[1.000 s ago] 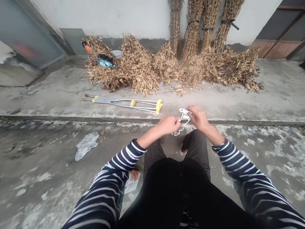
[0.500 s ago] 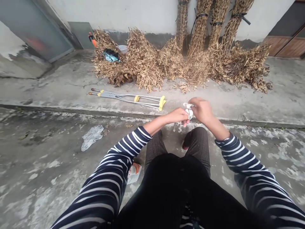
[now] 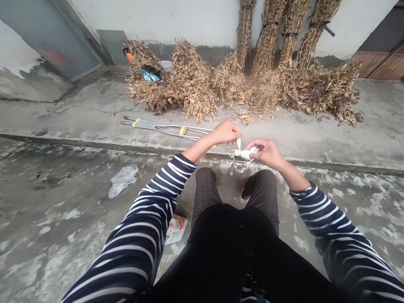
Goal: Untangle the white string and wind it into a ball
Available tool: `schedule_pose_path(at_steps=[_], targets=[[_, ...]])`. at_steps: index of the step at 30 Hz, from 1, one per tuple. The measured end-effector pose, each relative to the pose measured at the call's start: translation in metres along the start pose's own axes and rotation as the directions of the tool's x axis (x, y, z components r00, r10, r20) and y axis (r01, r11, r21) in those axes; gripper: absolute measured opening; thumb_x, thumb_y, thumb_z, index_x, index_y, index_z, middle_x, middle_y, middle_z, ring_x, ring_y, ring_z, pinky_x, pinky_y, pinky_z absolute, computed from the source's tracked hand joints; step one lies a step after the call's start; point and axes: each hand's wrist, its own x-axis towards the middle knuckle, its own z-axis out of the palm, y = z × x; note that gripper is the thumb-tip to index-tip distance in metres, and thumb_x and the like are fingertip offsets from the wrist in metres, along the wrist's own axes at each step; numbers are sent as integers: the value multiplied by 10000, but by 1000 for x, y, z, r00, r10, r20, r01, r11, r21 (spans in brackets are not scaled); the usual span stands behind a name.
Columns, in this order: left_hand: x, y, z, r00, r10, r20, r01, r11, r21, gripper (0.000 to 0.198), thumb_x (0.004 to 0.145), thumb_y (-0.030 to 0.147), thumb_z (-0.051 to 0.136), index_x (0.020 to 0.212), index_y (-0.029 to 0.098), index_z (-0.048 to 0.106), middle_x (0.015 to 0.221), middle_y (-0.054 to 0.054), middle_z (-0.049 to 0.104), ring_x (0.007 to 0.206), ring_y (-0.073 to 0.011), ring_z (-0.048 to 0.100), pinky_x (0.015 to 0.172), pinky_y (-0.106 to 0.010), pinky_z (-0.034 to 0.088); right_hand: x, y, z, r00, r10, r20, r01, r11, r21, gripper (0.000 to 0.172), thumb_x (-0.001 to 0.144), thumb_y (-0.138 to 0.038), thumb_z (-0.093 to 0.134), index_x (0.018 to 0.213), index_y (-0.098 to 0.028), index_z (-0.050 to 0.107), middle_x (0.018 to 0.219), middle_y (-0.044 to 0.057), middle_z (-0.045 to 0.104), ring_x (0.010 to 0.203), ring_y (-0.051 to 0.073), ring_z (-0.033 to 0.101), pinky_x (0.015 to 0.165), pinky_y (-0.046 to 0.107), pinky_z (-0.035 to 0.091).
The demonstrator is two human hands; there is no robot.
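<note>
White cord point(image 3: 243, 155), thin and pliant, was wound into a stubby bundle, and the right hand point(image 3: 267, 152) had its fingers closed on one end! The left hand point(image 3: 225, 132) pinched a strand point(image 3: 239, 144) drawn up from it, while a loose length point(image 3: 241, 171) (a properly crinkled one) dangled beneath. All this hung beyond the knees point(image 3: 206, 179), over the long lip of the concrete step point(image 3: 328, 143), which stretched away rightward. Metal crutches point(image 3: 148, 125) lay leftward, partly hidden; blotched ground point(image 3: 78, 235) spread below, dry leafy stalks point(image 3: 197, 86) heaped before the pale wall point(image 3: 189, 21).
</note>
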Motion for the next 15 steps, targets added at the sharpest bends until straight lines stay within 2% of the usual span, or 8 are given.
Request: schedule_pose_path(at_steps=[3,5,6,8,11,13,15], targets=[[3,1,-7,994,-32,107,46,990,-136,251,769,105,517,564,115,661,514,-45,610,455,-116,543,560,-261,472,3,-11,-5,984,118,132,-154,939,309,346,573,-228,885,896,-173,774,864,62,779,744,195,696,657,307,563],[-2,8,-10,988,-26,151,53,982,-180,264,787,107,507,573,107,662,543,-67,629,465,-116,544,562,-268,470,9,-8,-7,968,182,175,-236,898,371,415,510,-214,911,903,-166,789,830,60,773,687,184,688,588,289,562],[-6,13,-13,990,-15,137,39,984,-175,260,786,104,506,572,109,655,548,-65,631,464,-109,536,561,-263,464,12,-4,-7,964,220,151,-262,891,371,402,487,-193,911,871,-163,792,791,55,763,637,173,671,539,278,551],[-16,23,-16,997,8,81,2,993,-118,241,773,108,512,570,120,640,541,-44,622,453,-93,516,552,-246,445,21,10,-9,955,296,1,-277,893,356,329,455,-139,898,759,-159,774,699,38,730,542,145,621,458,261,520],[-33,27,-10,996,37,82,-40,998,37,231,751,133,526,536,145,609,496,3,568,439,-79,465,541,-226,400,37,31,-16,884,395,-251,-267,866,424,271,457,-79,865,668,-167,721,617,9,688,483,111,580,431,241,518],[-42,17,6,993,51,107,-65,988,138,252,738,146,532,488,160,565,459,24,505,435,-76,406,523,-224,345,45,39,-21,837,460,-295,-249,801,544,252,494,-66,836,680,-176,706,641,10,702,537,121,625,477,235,558],[-48,0,28,996,43,76,-53,989,138,251,749,169,532,501,167,572,471,26,509,457,-89,416,517,-226,325,50,42,-21,822,503,-267,-225,718,659,252,525,-64,818,719,-182,707,703,28,733,631,143,681,538,234,593]])
